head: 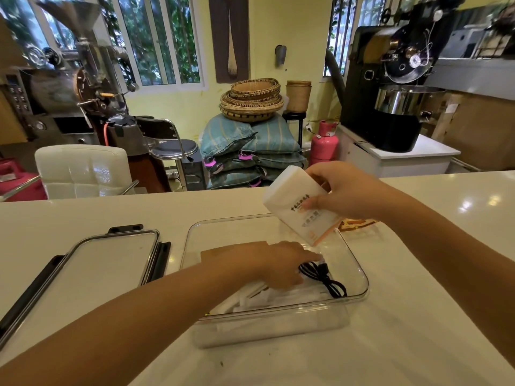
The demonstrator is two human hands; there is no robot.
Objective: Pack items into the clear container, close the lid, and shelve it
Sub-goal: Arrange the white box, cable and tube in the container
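Observation:
The clear container (359, 271) stands open on the white counter, in the middle of my view. Inside it lie white packets (264, 299) and a coiled black cable (326, 278). My left hand (274, 263) reaches into the container, palm down, fingers resting on the packets next to the cable. My right hand (345, 190) holds a white box with printed characters (295, 204) tilted above the container's far right corner. The container's lid (111, 257), clear with black latches, lies flat on the counter to the left.
An orange-patterned packet (359, 223) lies on the counter behind the container, under my right hand. Beyond the white counter (418, 316) are a white chair (80, 169), stacked sacks, baskets, a pink gas cylinder (324, 143) and roasting machines.

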